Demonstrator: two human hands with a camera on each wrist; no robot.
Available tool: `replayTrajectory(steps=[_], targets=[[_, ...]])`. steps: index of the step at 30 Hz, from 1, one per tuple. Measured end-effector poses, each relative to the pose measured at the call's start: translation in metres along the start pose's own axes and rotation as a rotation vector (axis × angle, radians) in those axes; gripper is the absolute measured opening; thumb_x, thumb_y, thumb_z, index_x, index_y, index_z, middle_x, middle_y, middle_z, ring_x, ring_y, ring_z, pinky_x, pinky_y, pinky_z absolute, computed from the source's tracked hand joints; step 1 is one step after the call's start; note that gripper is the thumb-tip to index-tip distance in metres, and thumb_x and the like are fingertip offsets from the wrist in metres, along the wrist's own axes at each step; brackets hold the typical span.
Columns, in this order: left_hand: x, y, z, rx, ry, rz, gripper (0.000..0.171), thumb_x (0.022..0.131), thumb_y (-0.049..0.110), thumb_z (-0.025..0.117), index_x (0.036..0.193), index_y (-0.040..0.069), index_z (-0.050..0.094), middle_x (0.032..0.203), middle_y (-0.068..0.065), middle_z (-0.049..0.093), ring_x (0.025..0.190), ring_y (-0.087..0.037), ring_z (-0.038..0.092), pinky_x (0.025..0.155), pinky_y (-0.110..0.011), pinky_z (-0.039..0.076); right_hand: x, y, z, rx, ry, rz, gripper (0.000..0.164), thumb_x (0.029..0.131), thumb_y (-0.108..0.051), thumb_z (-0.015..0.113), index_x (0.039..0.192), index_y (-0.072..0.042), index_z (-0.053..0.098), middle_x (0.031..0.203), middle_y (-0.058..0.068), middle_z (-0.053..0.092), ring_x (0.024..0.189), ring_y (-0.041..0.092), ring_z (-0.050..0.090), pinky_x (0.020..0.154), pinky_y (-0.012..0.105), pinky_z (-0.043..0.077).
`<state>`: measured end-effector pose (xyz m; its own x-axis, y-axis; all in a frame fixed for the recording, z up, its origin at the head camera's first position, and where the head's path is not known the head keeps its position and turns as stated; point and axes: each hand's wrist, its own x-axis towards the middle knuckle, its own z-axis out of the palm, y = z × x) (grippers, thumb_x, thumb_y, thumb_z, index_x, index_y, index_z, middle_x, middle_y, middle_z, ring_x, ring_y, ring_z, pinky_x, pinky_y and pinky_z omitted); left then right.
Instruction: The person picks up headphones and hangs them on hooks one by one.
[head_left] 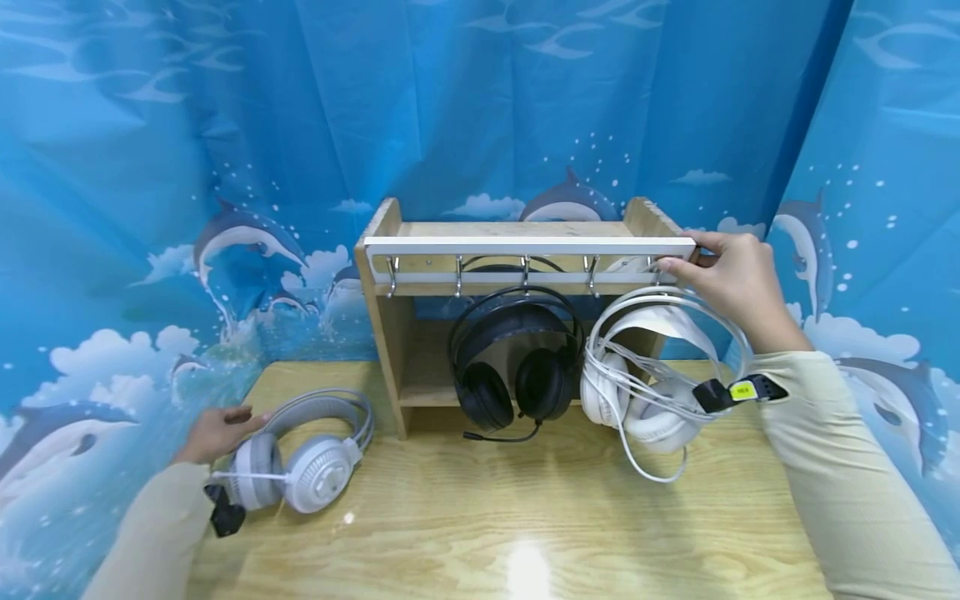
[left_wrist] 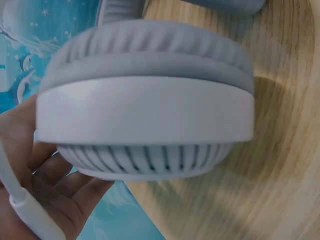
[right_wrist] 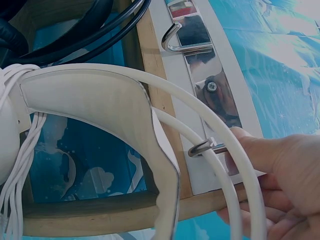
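At the right end of the white hook rail (head_left: 525, 246), my right hand (head_left: 738, 279) grips the corner, thumb in front and fingers round the edge. White headphones (right_wrist: 95, 90) with a bundled cable hang from the end hook (right_wrist: 202, 147), close to that thumb. Black headphones (head_left: 517, 333) with a microphone boom hang from a middle hook. On the table at left lie grey-and-white headphones (head_left: 318, 475). Beside their left ear cup (left_wrist: 145, 110) is my left hand (head_left: 217, 435), fingers loose. The ear cup partly hides those fingers in the left wrist view; contact is unclear.
The rail is fixed along the front of a wooden shelf unit (head_left: 386, 333), which stands on a wood-grain table (head_left: 450, 517). Other metal hooks (head_left: 459, 275) project from the rail. Blue dolphin-print curtains (head_left: 465, 108) hang behind and at both sides.
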<state>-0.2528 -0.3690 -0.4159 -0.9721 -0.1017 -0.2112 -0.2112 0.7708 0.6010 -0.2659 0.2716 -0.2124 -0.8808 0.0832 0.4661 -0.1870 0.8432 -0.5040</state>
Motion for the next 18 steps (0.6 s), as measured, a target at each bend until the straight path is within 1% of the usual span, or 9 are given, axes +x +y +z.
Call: replayTrajectory(steps=[4,7,10,14,18], targets=[[0.001,-0.006,0.001,-0.029,-0.067,-0.067,0.094,0.094,0.059,0.045,0.141,-0.019,0.019,0.142,-0.042,0.021,0.128,-0.058,0.025,0.1,-0.062,0.031,0.0,0.0,0.0,-0.001,0.003,0.002,0.066,0.085,-0.045,0.069,0.132,-0.001,0.056,0.108,0.029,0.066,0.071,0.018,0.059,0.044,0.026,0.039],[0.001,-0.009,0.002,-0.051,-0.11,-0.119,0.101,0.092,0.066,0.042,0.143,-0.017,0.015,0.144,-0.042,0.013,0.129,-0.059,0.019,0.102,-0.064,0.027,0.0,0.0,0.001,-0.002,0.004,0.004,0.067,0.085,-0.046,0.069,0.133,-0.001,0.056,0.108,0.029,0.066,0.076,0.024,0.061,0.045,0.026,0.039],[0.001,-0.009,0.003,-0.071,-0.126,-0.155,0.105,0.089,0.07,0.041,0.144,-0.016,0.014,0.145,-0.042,0.011,0.13,-0.059,0.018,0.102,-0.063,0.027,0.0,0.0,0.0,-0.003,0.005,0.004,0.067,0.085,-0.046,0.069,0.133,-0.001,0.056,0.107,0.029,0.066,0.077,0.025,0.061,0.045,0.026,0.04],[0.002,-0.01,0.003,-0.069,-0.146,-0.153,0.107,0.088,0.072,0.041,0.143,-0.017,0.017,0.142,-0.044,0.017,0.126,-0.058,0.028,0.097,-0.062,0.035,0.0,0.001,0.0,-0.005,0.005,0.004,0.067,0.085,-0.046,0.069,0.133,-0.001,0.056,0.107,0.028,0.066,0.074,0.021,0.06,0.045,0.026,0.039],[0.002,-0.012,0.003,-0.063,-0.166,-0.133,0.099,0.091,0.068,0.039,0.142,-0.015,0.025,0.14,-0.043,0.025,0.121,-0.056,0.038,0.092,-0.058,0.042,-0.001,0.002,0.0,-0.003,0.002,0.005,0.067,0.085,-0.047,0.069,0.133,-0.001,0.056,0.106,0.028,0.066,0.072,0.017,0.06,0.045,0.027,0.039]])
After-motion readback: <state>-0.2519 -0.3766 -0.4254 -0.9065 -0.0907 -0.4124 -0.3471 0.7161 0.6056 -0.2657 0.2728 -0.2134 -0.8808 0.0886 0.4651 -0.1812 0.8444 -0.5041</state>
